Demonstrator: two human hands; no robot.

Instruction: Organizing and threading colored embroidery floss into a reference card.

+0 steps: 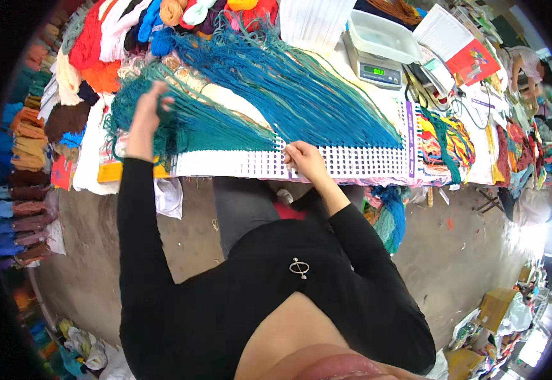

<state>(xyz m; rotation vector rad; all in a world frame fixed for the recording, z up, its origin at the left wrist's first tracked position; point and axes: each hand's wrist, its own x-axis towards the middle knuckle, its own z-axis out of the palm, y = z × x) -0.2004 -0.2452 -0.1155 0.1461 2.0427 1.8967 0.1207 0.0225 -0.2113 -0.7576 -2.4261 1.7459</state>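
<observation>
A white board with rows of square holes [346,162] lies along the table's near edge, with strands of yarn running away from its far rows. Blue yarn strands [327,95] spread over the right half, and dark green strands [225,133] fan out to the left. My left hand [148,117] is raised at the loose left end of the green yarn, its fingers stretched out and the thumb apart. At the border between green and blue, my right hand [308,163] rests on the board with fingers pinched together; whatever is between the fingertips is hidden.
Coloured yarn skeins [102,50] heap up at the far left. A digital scale [374,71] bearing a clear plastic tub [384,37] stands at the back right, near papers and a red booklet [472,62]. A yellow bar [110,171] lies at the near left edge. Multicoloured yarn [447,142] lies right.
</observation>
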